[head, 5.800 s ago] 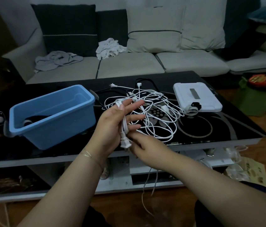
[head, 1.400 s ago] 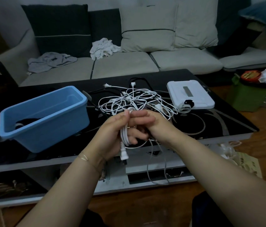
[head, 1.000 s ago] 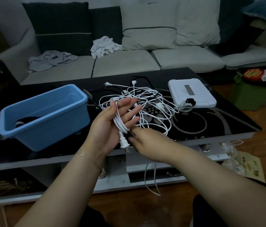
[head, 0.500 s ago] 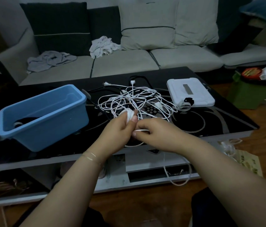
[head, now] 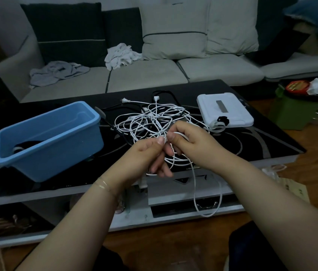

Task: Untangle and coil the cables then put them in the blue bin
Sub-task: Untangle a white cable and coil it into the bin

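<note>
1. The left hand (head: pixel 146 153) was curled around a few loops of thin white cable (head: pixel 175 160), its thumb pressing the strand near the top.
2. The right hand (head: pixel 190 142) met it at about 3 o'clock, its fingers pinching the same white cable just beside the left thumb.
3. From the hands a long slack loop of that cable hung down past the front edge of the glossy black desk (head: pixel 261 147).
4. A tangled heap of white cables (head: pixel 150 118) lay on the desk at 12 o'clock from the hands, with two white plugs at its far side and a black cable (head: pixel 164 93) partly under it.
5. The rectangular blue plastic bin (head: pixel 60 151) stood on the desk at 9 o'clock from the hands, well apart from them, with a dark coiled item in its bottom.
6. A flat white plastic case (head: pixel 232 112) rested at 2 o'clock, beside the heap.
7. A light grey sofa (head: pixel 144 79) stood behind the desk, carrying crumpled cloths.
</note>
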